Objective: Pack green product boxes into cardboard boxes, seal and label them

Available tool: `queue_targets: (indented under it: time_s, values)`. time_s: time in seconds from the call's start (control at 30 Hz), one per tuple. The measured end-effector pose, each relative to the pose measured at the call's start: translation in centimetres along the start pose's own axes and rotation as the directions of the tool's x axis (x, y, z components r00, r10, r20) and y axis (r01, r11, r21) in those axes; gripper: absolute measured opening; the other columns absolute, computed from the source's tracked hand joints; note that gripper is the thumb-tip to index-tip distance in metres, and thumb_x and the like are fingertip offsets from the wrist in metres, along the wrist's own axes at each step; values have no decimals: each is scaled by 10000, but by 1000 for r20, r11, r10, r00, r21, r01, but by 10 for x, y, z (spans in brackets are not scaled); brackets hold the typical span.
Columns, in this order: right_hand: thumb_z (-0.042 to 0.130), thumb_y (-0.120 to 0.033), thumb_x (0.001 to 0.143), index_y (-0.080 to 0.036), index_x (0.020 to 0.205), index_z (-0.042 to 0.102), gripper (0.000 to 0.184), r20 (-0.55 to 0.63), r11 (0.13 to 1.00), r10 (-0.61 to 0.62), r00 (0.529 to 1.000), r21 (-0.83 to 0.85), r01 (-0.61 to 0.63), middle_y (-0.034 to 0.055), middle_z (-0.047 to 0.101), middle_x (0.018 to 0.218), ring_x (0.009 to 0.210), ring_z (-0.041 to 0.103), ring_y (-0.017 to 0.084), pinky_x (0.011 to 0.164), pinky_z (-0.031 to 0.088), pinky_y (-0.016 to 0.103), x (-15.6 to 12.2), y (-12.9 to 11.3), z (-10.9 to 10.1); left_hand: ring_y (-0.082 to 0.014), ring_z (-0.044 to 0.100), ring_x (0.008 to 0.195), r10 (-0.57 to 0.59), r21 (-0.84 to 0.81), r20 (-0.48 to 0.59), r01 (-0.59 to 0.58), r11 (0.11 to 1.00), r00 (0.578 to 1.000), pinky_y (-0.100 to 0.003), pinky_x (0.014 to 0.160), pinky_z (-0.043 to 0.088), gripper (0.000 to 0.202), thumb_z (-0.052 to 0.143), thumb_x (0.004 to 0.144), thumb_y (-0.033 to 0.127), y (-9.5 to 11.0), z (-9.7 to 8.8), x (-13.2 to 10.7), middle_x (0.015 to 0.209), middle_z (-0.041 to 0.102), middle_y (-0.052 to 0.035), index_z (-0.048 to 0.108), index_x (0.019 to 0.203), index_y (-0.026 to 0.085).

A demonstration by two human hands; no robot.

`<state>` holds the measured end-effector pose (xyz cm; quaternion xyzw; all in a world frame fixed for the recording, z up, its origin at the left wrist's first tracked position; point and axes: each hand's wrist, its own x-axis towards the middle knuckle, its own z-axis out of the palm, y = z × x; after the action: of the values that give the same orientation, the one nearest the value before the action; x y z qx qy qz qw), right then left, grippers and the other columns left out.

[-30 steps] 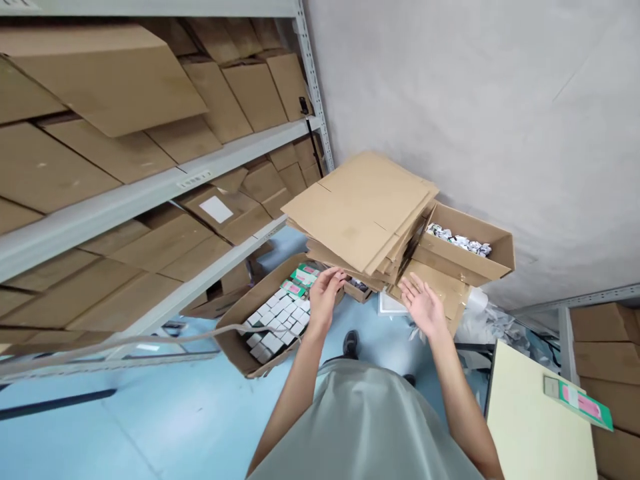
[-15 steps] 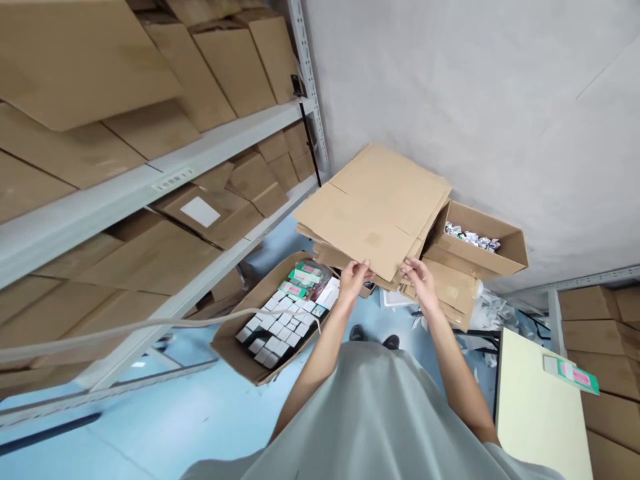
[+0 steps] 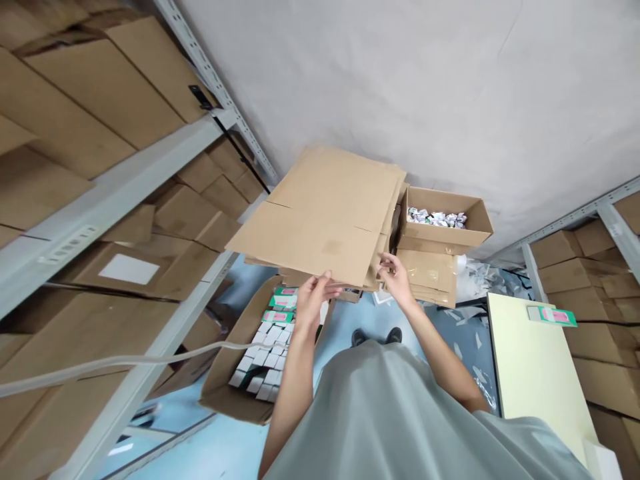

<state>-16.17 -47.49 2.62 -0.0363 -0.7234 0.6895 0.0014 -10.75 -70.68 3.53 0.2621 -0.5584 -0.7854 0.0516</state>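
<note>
A large flattened cardboard box lies on top of a stack of similar flat boxes, tilted against the wall. My left hand pinches its near edge, thumb on top and the other fingers beneath. At the right edge of the stack, near the front corner, my right hand has its thumb and fingers closed around a flat cardboard edge; which layer it grips is hard to see. Below my left forearm stands an open carton packed with small white and green boxes, partly hidden by that arm.
Right of the stack, an open box holds crumpled white packets, above more flat cardboard. A pale table bears a green-and-pink packet. Shelves of cartons line the left; a pale hose crosses there.
The view has turned rightward, so the surroundings sit further left. My left hand has moved left along the near cardboard edge, and the hands are further apart.
</note>
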Motion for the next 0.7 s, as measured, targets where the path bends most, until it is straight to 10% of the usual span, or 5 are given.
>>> queue_targets:
  time_s: [0.3,0.53,0.7]
  values:
    - [837,-807,860,-232,1419,764,806,77,986,-54,996,160,41,146,800,1422,1285,755,309,1104,644,476,17,-32,8,-146,762,696,131,-147,-51,-137,980,990,-281,757,648,431,916,751,451,20,36,-9,747,716,46,546,832,244]
    - [796,-694,976,-328,1531,722,669,339,951,-277,899,232,206,74,773,1472,1217,763,242,1083,650,406,15,-77,26,-136,728,757,194,-299,-188,-244,922,963,-227,736,584,212,819,821,357,48,0,-14,754,748,43,636,882,267]
    - [791,-639,951,-251,1272,788,504,84,986,-124,989,126,112,124,782,1363,1169,759,266,995,663,420,31,-36,1,-108,586,546,234,-237,-256,-295,926,938,-220,605,528,270,804,805,270,52,-15,-18,592,613,92,539,766,240]
